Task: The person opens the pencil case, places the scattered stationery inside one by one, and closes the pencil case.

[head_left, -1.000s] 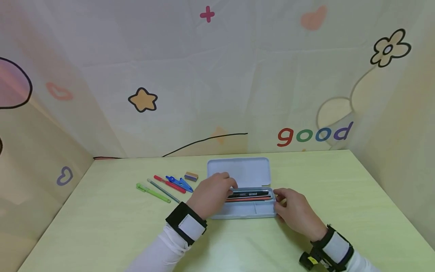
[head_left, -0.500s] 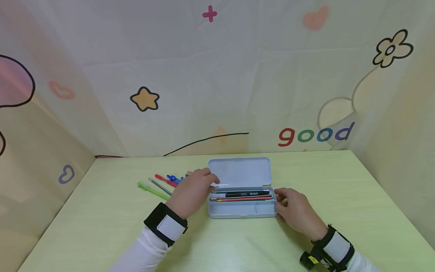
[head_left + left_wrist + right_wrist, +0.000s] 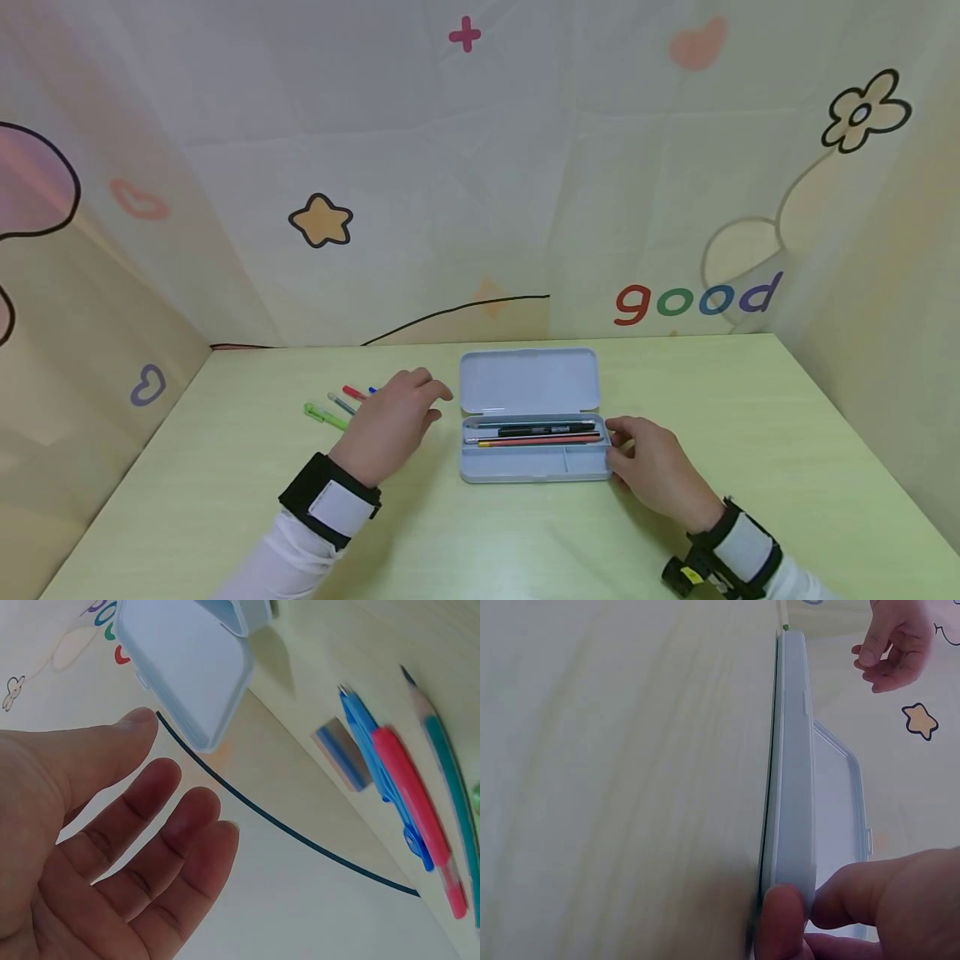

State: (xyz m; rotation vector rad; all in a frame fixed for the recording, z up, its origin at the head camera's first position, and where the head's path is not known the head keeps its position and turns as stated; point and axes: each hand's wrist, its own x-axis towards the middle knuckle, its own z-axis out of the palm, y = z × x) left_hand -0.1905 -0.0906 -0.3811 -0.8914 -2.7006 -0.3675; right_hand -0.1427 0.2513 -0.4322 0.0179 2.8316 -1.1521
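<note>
Gripping the case's (image 3: 517,468) right edge are right-hand fingers (image 3: 632,427)

Two hands (image 3: 390,427) (image 3: 660,471) flank one pencil case (image 3: 510,467). Outside it lie one eraser (image 3: 341,754), one compass (image 3: 382,776), one pencil (image 3: 444,761), two pens (image 3: 411,795) (image 3: 322,414).

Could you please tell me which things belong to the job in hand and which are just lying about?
Job, apparently: open pencil case, held by right hand; black pen inside; eraser, blue drawing compass, red pen, teal pencil, green pen, near left hand.
Just surroundings: printed backdrop, table.
</note>
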